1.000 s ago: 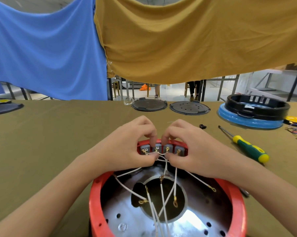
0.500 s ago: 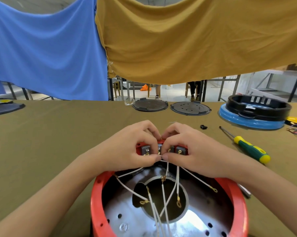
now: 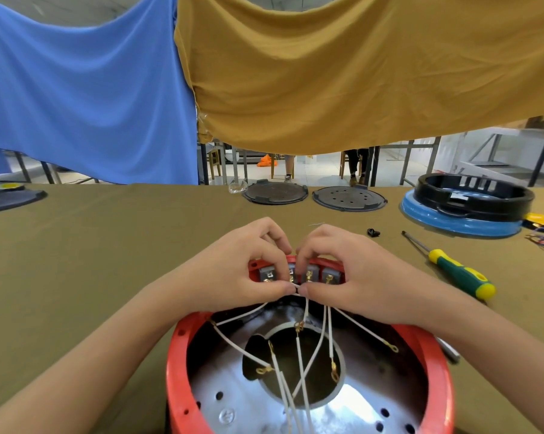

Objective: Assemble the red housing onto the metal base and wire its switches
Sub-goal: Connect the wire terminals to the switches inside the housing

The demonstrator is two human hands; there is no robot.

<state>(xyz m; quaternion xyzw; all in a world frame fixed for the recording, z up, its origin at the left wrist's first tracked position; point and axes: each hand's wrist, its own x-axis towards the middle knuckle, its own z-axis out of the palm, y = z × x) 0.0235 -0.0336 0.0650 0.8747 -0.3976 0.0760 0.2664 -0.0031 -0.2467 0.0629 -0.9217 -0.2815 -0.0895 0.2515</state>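
L hand (image 3: 233,270) + R hand (image 3: 352,274) still pinching white wire (image 3: 296,289), barely shifted at switches (image 3: 311,274)

we see a blue cloth (image 3: 82,89) hanging at the left and a mustard-yellow cloth (image 3: 358,73) hanging beside it at the right, their edges meeting. below their hems a pale tiled floor (image 3: 321,173) shows, bright with light, along with dark metal table legs (image 3: 204,162) and a wooden chair (image 3: 215,161). near us an olive-green tablecloth (image 3: 92,245) covers the worktable. at far right stands a white metal frame (image 3: 483,151).
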